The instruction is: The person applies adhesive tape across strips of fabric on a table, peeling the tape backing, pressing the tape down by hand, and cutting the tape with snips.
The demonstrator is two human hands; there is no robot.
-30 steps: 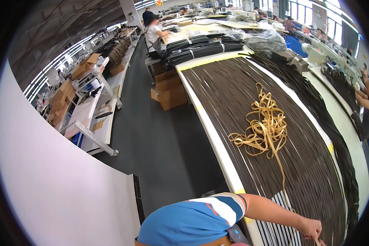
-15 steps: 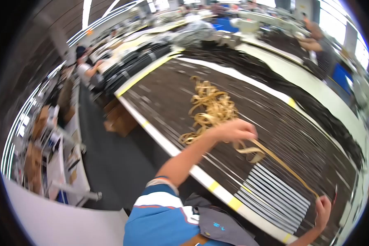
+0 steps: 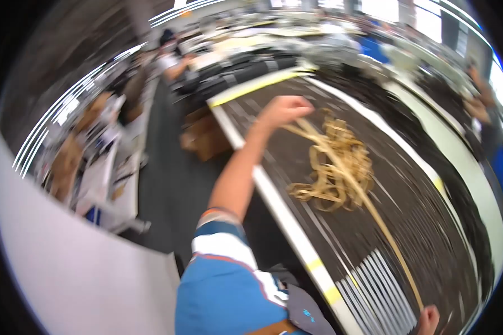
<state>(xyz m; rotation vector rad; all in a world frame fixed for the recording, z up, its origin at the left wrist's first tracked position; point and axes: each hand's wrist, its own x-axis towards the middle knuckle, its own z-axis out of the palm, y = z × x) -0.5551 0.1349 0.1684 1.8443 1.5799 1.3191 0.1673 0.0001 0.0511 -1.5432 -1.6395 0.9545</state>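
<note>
A long tan fabric tape (image 3: 387, 230) is stretched across the table between my two hands. My left hand (image 3: 288, 110) is closed on it, raised near the table's far left part. Low at the right, my right hand (image 3: 428, 319) pinches the tape's lower stretch; this hand is partly cut off by the frame edge. A loose tangled heap of the same tan tape (image 3: 349, 159) lies on dark brown striped fabric (image 3: 413, 209), partly under the taut length. Light grey parallel strips (image 3: 377, 293) lie at the near edge, left of my right hand.
The table's white rim (image 3: 279, 204) has yellow tape marks. A cardboard box (image 3: 207, 134) stands beyond the rim on the left, by a dark walkway (image 3: 176, 184). One person (image 3: 176, 64) works at the far left, another (image 3: 480, 106) at the right. Bunched dark fabric (image 3: 430, 139) lines the far side.
My left hand has moved away from my right, up and to the left past the heap, drawing out a longer stretch of tape. The view has turned to the left.
</note>
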